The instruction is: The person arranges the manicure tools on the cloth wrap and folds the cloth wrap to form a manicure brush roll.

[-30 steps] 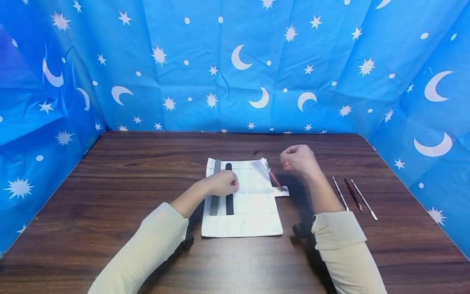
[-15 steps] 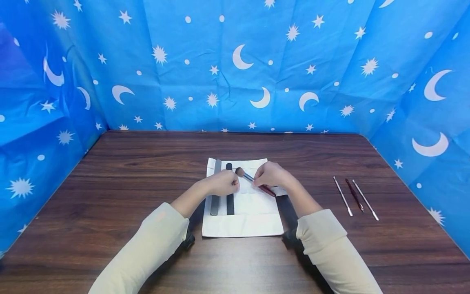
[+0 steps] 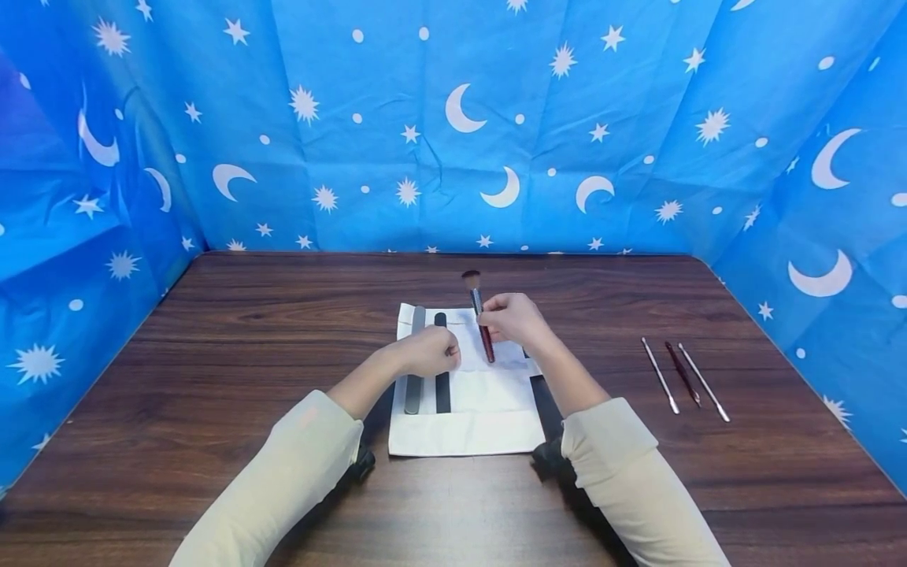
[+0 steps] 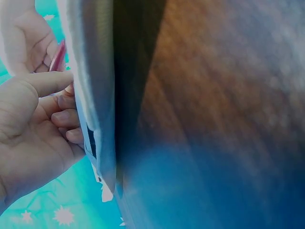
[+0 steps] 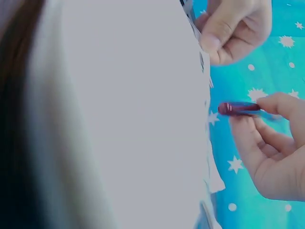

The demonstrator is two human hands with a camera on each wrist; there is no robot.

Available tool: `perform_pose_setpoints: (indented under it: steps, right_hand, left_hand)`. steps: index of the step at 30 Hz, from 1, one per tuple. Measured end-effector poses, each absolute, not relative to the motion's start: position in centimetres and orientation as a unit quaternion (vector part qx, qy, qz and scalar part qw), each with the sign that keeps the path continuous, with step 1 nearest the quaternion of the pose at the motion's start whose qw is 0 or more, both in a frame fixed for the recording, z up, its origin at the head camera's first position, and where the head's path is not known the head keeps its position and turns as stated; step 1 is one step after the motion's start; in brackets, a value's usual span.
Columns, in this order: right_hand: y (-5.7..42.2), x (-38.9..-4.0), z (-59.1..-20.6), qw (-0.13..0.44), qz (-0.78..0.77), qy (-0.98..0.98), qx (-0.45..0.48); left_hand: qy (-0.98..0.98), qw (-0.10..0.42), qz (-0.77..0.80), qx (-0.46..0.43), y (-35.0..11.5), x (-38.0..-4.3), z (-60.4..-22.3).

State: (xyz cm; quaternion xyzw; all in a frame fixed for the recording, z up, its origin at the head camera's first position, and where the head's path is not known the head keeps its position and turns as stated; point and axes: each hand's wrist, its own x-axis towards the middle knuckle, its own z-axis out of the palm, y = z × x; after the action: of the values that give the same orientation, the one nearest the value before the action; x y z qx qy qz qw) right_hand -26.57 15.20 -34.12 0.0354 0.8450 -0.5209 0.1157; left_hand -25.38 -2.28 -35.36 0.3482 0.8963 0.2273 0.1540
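Observation:
In the head view a white cloth tool roll lies on the table, with a grey nail file and a black nail file at its left side. My left hand reaches over the files and partly covers them. Its thumb and finger pinch the edge of the roll's pocket, as the right wrist view shows. My right hand holds a makeup brush by its dark red handle. The brush stands tilted over the roll, bristles up, and in the right wrist view its handle end is apart from the cloth.
To the right, two thin metal rods and a dark red tool lie side by side on the brown wooden table. A blue curtain with moons and stars hangs behind and at both sides.
My right hand has picked the brush up from the right side of the roll, brought it left over the cloth and turned it more upright. The left hand has stayed in place.

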Motion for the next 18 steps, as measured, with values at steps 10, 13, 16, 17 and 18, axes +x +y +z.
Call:
perform_pose_setpoints:
  steps: [10, 13, 16, 17, 18]
  right_hand:
    - [14.2, -27.0, -35.2, 0.160, -0.615, 0.769, 0.069]
    - [14.4, -26.9, -35.2, 0.187, -0.610, 0.768, 0.058]
    - [14.6, -26.7, -35.3, 0.213, -0.596, 0.773, 0.043]
    - [14.7, -26.7, -35.3, 0.221, -0.588, 0.777, 0.036]
    - [14.9, -26.7, -35.4, 0.232, -0.579, 0.781, 0.027]
  left_hand:
    - [0.901, 0.156, 0.228, 0.335, -2.0, -25.7, -35.5]
    - [0.903, 0.153, 0.227, 0.331, -1.9, -25.7, -35.6]
    - [0.902, 0.151, 0.231, 0.331, -1.9, -25.8, -35.6]
    - [0.902, 0.150, 0.233, 0.332, -1.9, -25.9, -35.5]
    - [0.901, 0.150, 0.234, 0.333, -1.9, -25.9, -35.5]
